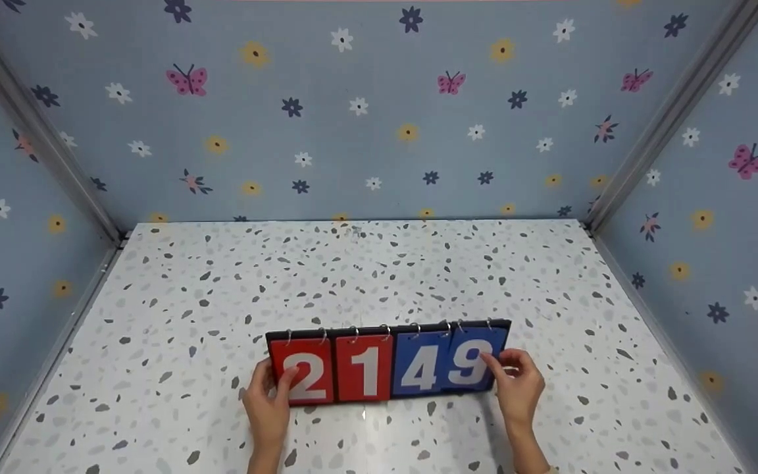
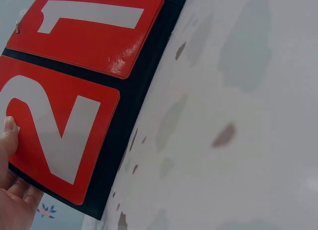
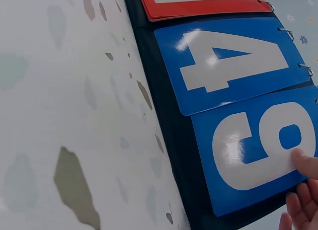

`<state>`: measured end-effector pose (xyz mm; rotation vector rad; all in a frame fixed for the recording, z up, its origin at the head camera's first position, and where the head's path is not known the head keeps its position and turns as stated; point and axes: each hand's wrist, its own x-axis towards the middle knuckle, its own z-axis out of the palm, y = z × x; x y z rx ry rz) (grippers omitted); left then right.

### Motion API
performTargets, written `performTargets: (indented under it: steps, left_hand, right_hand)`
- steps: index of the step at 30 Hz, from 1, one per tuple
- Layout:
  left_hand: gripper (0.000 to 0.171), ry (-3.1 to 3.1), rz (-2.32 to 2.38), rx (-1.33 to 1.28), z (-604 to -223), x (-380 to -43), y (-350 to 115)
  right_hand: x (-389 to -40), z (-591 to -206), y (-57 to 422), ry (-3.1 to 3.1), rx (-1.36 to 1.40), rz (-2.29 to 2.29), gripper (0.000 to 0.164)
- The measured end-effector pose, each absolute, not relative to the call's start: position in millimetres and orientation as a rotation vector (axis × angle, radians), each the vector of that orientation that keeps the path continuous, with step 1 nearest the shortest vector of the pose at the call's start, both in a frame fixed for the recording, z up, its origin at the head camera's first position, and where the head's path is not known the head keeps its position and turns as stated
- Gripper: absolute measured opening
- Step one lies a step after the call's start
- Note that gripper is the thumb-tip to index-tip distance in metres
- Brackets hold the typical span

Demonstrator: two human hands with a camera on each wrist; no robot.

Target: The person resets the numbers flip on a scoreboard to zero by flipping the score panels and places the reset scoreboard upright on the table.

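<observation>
A flip scoreboard (image 1: 364, 395) with a black backing shows two red cards, 2 and 1, and two blue cards, 4 and 9, hung on metal rings along its top edge. My left hand (image 1: 267, 405) grips its left end, the thumb on the red 2 card (image 2: 69, 135) and the fingers behind the backing. At the other end my right hand (image 1: 518, 388) pinches the edge, thumb on the blue 9 card (image 3: 258, 150), fingers curled at the back. The blue 9 card slightly overlaps the blue 4 card (image 3: 233, 61). The board is tilted, its face toward the head camera.
Beneath the board is a white speckled tabletop (image 1: 353, 276). A blue flowered panel (image 1: 366, 145) stands behind it, with similar panels on the left and right. Grey metal posts (image 1: 675, 99) run along the corners.
</observation>
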<state>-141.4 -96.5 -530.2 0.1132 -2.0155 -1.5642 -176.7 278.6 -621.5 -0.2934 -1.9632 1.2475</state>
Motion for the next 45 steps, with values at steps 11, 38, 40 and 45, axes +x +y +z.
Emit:
performTargets:
  steps: [11,38,40,45]
  left_hand:
    - [0.024,-2.017,-1.571,0.124,-528.6,-140.4,-96.6]
    - [0.025,-2.039,-1.566,0.166,-528.1,-140.3,-96.1]
    - [0.025,-2.047,-1.567,0.175,-528.0,-140.3,-95.9]
    - [0.024,-2.045,-1.575,0.17,-528.7,-140.2,-96.0]
  right_hand:
    - [-160.5,-601.8,277.6,-2.014,-0.205,1.316,0.02]
    - [-119.6,-468.6,294.4,-2.008,0.504,2.064,0.023]
    - [-121.9,-466.0,294.8,-1.979,0.56,2.07,0.024]
    - [-126.7,-456.0,289.9,-1.912,0.622,2.038,0.024]
